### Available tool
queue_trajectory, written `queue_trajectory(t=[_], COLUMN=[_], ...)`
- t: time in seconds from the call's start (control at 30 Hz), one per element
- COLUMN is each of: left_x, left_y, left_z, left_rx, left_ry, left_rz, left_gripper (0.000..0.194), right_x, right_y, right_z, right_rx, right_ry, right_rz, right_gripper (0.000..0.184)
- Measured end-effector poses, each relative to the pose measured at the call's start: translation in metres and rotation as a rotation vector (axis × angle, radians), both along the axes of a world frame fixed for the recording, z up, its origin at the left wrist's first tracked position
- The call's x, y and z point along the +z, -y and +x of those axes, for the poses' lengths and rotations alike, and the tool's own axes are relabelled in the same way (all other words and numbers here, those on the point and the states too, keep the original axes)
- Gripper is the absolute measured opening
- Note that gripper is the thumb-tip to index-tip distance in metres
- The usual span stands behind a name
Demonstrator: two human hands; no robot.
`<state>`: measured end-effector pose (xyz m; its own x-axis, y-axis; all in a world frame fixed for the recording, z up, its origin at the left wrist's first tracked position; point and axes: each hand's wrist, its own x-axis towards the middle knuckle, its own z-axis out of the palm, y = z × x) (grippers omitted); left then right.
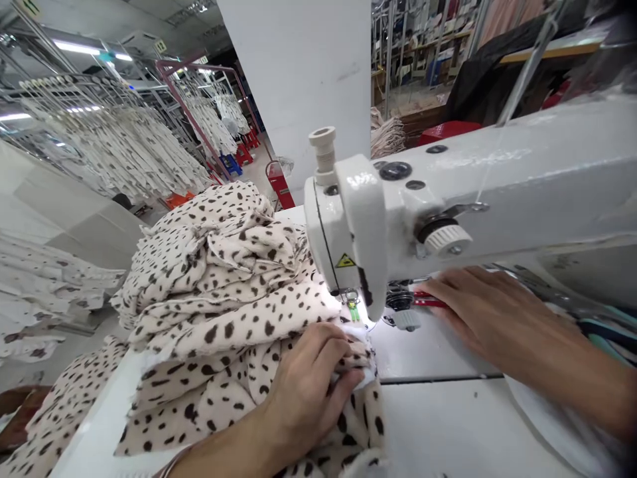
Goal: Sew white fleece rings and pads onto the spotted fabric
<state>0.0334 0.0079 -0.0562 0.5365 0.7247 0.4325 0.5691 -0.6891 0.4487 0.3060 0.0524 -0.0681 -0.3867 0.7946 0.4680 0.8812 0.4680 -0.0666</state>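
Note:
My left hand (pixel 311 382) is closed on the edge of a cream fabric piece with dark spots (pixel 269 325), thumb and fingers pinching it just in front of the presser foot (pixel 353 309). A strip of white material shows at that edge. To the right, my right hand (pixel 472 309) reaches under the arm of the white sewing machine (pixel 348 219). Its fingers are closed on a slim red tool (pixel 428 300), whose kind I cannot make out. Part of the tool is hidden by the fingers and the machine's hook-side parts.
A tall heap of spotted fabric (pixel 213 245) lies left of the needle. Teal-handled scissors (pixel 604 338) rest at the far right. A white pillar (pixel 303 79) stands behind the machine, and racks of hanging garments (pixel 119 146) fill the left background. Another person's hand (pixel 22 415) shows at lower left.

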Motion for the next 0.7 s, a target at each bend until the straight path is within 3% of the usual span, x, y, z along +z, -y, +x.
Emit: queue_trajectory(t=[0.1, 0.23, 0.3, 0.4, 0.57, 0.7], left_x=[-0.003, -0.006, -0.007, -0.008, -0.006, -0.006], left_y=[0.001, 0.002, 0.002, 0.002, 0.003, 0.004], left_z=[-0.001, -0.003, -0.004, -0.004, -0.004, -0.004], left_rx=[0.038, 0.038, 0.036, 0.028, 0.026, 0.017], left_ry=[0.027, 0.042, 0.042, 0.028, 0.011, -0.012], left_rz=[-0.053, -0.072, -0.073, -0.071, -0.071, -0.040], left_gripper=[0.018, 0.021, 0.022, 0.022, 0.021, 0.018], right_x=[0.008, 0.020, 0.023, 0.023, 0.025, 0.025], right_y=[0.004, 0.012, 0.011, 0.006, 0.003, 0.003], right_z=[-0.015, -0.049, -0.061, -0.068, -0.068, -0.073], right_rx=[0.071, 0.102, 0.055, 0.053, 0.176, 0.137], right_ry=[-0.045, -0.261, -0.294, -0.338, -0.374, -0.408], right_rz=[0.001, -0.491, -0.650, -0.733, -0.834, -0.859], right_gripper=[0.035, 0.029, 0.028, 0.024, 0.022, 0.026])
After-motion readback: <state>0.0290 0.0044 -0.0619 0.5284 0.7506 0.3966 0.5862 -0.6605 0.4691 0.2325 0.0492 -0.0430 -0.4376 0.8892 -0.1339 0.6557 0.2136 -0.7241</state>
